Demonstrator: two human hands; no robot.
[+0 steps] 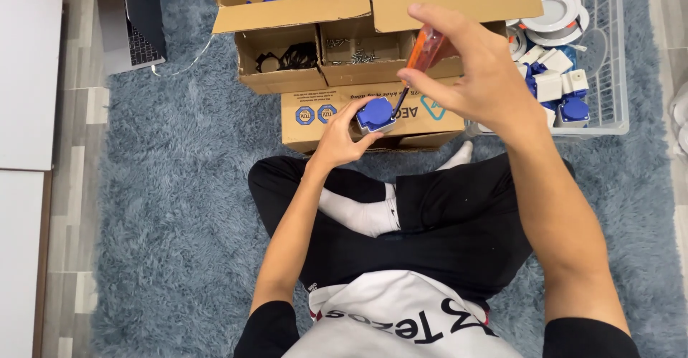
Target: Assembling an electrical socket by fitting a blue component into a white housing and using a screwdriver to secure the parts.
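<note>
Home room used as makeshift assembly spot. Shaggy grey-blue rug over pale wood-plank floor; person sits cross-legged on it, no workbench. Open laptop on floor, far left. Cardboard boxes of small parts far centre. White wire basket of blue-and-white sockets far right. White furniture panel along left edge.
</note>
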